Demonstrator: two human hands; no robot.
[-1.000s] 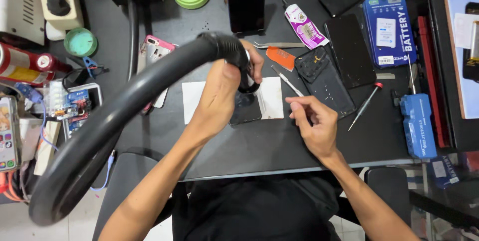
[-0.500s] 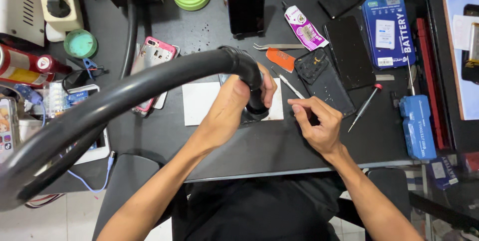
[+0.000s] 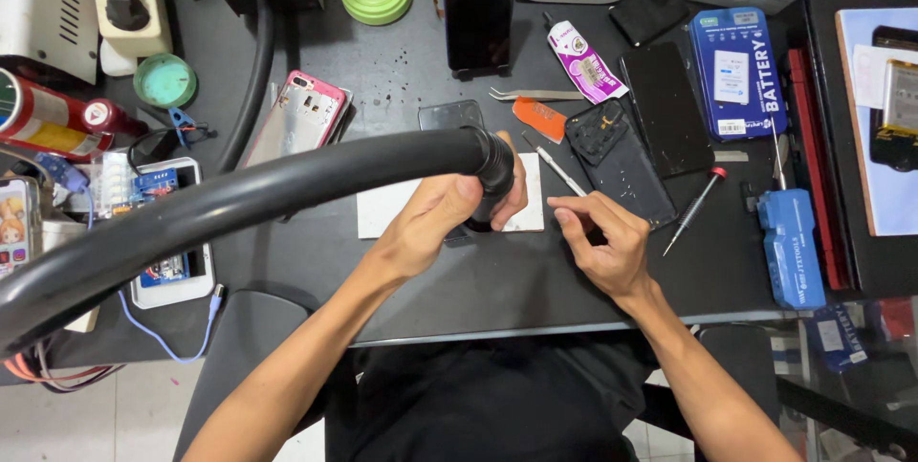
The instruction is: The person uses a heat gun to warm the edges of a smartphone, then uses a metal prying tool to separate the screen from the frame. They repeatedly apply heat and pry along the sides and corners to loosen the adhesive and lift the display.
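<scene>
Your left hand [image 3: 449,218] is wrapped around the nozzle end of the thick black hose [image 3: 287,185], fingers closed firmly on the ribbed collar, with the mouth of the hose pointing down at the table [image 3: 497,280]. The hose runs long from that grip toward your left and sweeps close under the camera, so its long axis lies roughly left to right across the view, and only the short tip turns downward. Directly under the tip lies a white pad [image 3: 392,209], with a small dark part on it that is mostly hidden by your fingers; what that part is cannot be told. Your right hand [image 3: 602,242] rests on the table just to the right of the pad, fingers curled and thumb and forefinger drawn together near its right edge; whether they pinch anything cannot be told. The left hand is therefore the one over the pad, and the right hand stands beside it, close but not touching the hose. A slim metal tool [image 3: 559,170] lies on the table between your two hands, angled away from you. An opened phone back [image 3: 622,161] lies just beyond the right hand, and a red-handled screwdriver [image 3: 695,210] lies further right.
</scene>
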